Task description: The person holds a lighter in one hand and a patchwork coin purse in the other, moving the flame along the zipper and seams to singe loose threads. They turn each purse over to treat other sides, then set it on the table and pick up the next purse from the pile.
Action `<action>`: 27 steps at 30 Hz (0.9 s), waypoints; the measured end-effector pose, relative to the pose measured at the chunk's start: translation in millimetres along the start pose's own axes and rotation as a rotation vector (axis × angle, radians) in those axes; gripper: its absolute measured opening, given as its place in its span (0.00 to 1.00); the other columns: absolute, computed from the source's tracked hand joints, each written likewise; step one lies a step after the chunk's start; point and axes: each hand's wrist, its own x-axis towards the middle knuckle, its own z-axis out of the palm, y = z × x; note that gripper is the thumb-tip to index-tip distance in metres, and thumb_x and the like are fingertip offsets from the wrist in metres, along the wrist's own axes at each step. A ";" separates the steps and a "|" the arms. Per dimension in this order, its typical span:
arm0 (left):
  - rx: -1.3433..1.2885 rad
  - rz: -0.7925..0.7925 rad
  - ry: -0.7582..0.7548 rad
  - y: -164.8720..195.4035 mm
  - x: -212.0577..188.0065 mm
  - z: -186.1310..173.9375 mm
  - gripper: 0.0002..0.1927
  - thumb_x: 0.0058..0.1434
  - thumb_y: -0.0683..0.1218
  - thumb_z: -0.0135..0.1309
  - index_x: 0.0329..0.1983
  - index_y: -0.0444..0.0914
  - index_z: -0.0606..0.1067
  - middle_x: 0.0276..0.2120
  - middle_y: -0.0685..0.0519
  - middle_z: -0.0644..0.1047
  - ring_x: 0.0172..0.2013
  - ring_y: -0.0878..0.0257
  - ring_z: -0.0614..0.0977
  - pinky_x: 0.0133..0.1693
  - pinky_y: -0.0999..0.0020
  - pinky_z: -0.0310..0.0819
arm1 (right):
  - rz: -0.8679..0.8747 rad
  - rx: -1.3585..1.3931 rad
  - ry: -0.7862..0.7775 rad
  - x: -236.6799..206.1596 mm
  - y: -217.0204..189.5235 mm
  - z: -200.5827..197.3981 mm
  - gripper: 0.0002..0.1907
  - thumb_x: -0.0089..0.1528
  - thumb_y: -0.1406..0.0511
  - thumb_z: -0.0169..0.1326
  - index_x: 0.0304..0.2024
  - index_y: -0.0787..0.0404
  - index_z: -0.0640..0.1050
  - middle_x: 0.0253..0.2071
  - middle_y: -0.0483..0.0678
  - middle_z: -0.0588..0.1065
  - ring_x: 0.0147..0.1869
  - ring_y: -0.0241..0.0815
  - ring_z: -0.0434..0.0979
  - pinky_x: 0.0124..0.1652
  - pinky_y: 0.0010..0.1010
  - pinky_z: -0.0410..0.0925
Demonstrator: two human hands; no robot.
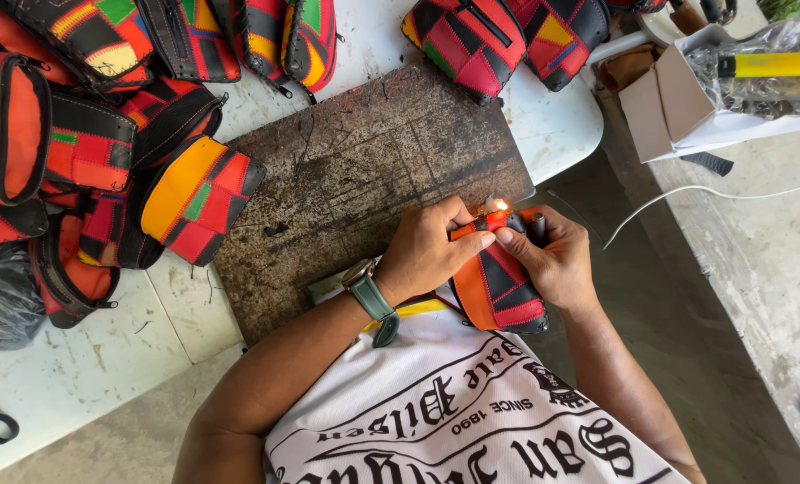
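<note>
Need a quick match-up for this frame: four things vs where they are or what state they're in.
1. pouch
2. flame
3. watch
4. pile of pouches

a. on the left wrist
b. heaped on the table at image left
c. lit, at the pouch's top edge
d. held between both hands, left hand and right hand

Pairs: 1-d, 2-c, 3-a, 4-b

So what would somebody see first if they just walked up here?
Probably the tiny flame at the top of the red, orange and black patchwork pouch, held between the left hand and right hand. Next, the heap of matching pouches piled left of the dark, scratched board.
</note>
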 end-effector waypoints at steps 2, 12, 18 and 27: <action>0.002 -0.019 -0.009 2.2 1.3 -0.6 0.18 0.57 0.53 0.65 0.34 0.34 0.75 0.26 0.45 0.80 0.29 0.53 0.85 0.32 0.61 0.77 | 0.004 -0.004 0.003 0.3 0.5 0.5 0.13 0.62 0.60 0.65 0.40 0.65 0.81 0.26 0.37 0.72 0.29 0.25 0.64 0.28 0.21 0.61; -0.004 0.312 -0.007 39.9 -26.3 -21.5 0.17 0.66 0.44 0.58 0.55 0.35 0.71 0.43 0.42 0.82 0.43 0.51 0.86 0.44 0.61 0.81 | -0.101 0.006 -0.098 -18.8 -14.5 -6.8 0.14 0.61 0.61 0.66 0.43 0.64 0.81 0.26 0.37 0.70 0.30 0.26 0.62 0.29 0.21 0.60; -0.038 0.133 0.113 58.1 -48.2 -62.1 0.24 0.67 0.44 0.60 0.64 0.36 0.66 0.42 0.44 0.80 0.40 0.58 0.86 0.39 0.64 0.80 | -0.096 0.185 -0.253 -17.5 -49.0 -0.5 0.28 0.54 0.59 0.68 0.54 0.63 0.77 0.38 0.38 0.75 0.36 0.25 0.68 0.35 0.20 0.64; -0.406 -0.013 0.337 55.6 -68.0 -105.0 0.36 0.68 0.43 0.61 0.74 0.35 0.57 0.35 0.51 0.79 0.34 0.71 0.76 0.36 0.77 0.71 | -0.029 0.166 -0.308 -11.4 -53.5 19.4 0.27 0.52 0.64 0.71 0.51 0.66 0.78 0.32 0.40 0.73 0.33 0.29 0.68 0.34 0.23 0.64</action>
